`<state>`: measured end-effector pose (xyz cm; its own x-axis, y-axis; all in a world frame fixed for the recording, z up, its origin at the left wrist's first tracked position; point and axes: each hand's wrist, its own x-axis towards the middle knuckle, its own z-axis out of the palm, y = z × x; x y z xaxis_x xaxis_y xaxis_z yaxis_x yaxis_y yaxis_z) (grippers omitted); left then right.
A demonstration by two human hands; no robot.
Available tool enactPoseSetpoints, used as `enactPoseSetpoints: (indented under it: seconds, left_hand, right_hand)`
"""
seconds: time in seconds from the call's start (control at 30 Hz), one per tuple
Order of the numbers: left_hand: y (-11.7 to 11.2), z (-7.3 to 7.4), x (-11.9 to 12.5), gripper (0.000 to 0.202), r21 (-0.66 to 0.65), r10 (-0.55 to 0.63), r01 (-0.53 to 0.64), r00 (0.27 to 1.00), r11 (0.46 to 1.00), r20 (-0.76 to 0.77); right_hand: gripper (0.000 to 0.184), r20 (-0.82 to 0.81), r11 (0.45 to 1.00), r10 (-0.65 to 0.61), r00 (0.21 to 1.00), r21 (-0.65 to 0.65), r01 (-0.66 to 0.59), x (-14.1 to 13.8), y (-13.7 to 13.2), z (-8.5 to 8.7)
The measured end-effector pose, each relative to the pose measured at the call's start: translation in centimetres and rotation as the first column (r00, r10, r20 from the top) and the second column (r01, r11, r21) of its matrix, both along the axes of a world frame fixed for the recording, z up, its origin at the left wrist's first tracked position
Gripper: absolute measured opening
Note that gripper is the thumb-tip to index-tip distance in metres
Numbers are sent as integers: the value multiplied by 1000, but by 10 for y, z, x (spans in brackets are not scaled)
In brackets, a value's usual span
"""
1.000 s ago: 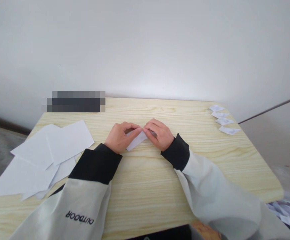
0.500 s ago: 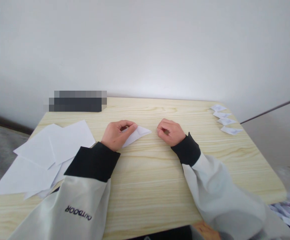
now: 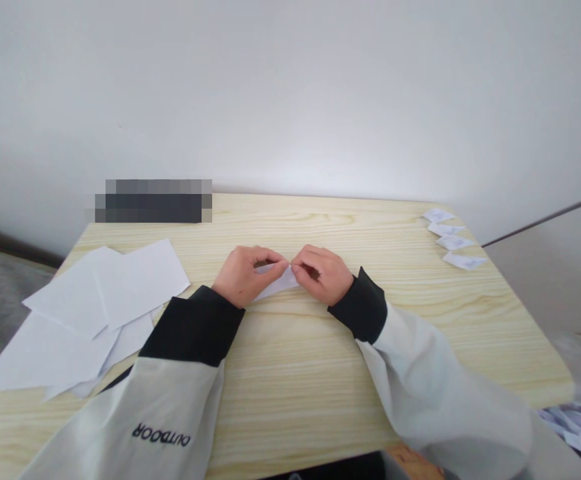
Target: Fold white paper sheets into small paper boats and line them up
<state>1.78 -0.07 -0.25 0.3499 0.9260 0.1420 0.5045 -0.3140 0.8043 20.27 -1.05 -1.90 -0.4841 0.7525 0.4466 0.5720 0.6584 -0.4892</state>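
Observation:
A small folded piece of white paper (image 3: 279, 284) lies on the light wooden table (image 3: 295, 373) near its middle. My left hand (image 3: 244, 275) holds its left part with the fingers curled over it. My right hand (image 3: 323, 273) pinches the paper's right tip with thumb and forefinger. The fingertips of both hands meet above the paper. Most of the paper is hidden under my hands.
A loose pile of white paper sheets (image 3: 90, 313) covers the table's left side. Several small folded paper pieces (image 3: 450, 240) lie in a row at the far right corner. A blurred dark object (image 3: 153, 201) sits at the back left. More paper scraps (image 3: 575, 427) lie beyond the right edge.
Half a second ago my right hand was off the paper, to the right. It has come back left and pinches the paper's tip. My left hand kept hold throughout.

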Motion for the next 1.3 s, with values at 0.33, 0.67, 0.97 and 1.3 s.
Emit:
enactPoseSetpoints:
  seconds: [0.33,0.67,0.97,1.3]
  left_hand:
    - [-1,4,-5,24,-85,153,-146,986,986,72]
    - [-1,4,-3,28,-96,111,-107,993,990,31]
    - [1,3,-6,29,-41,-26,27,1000,999,13]
    - [-1,0,-7,22,36,-97,92,986,995,137]
  right_hand:
    - [15,-57,998,52,997,-24,-53,17,6,0]
    - [18,-43,999,13,999,-38,-15,12,4,0]
    - [14,-188,995,-82,979,-63,71,13,3,3]
    - [17,-182,974,-181,967,-169,150,15,2,3]
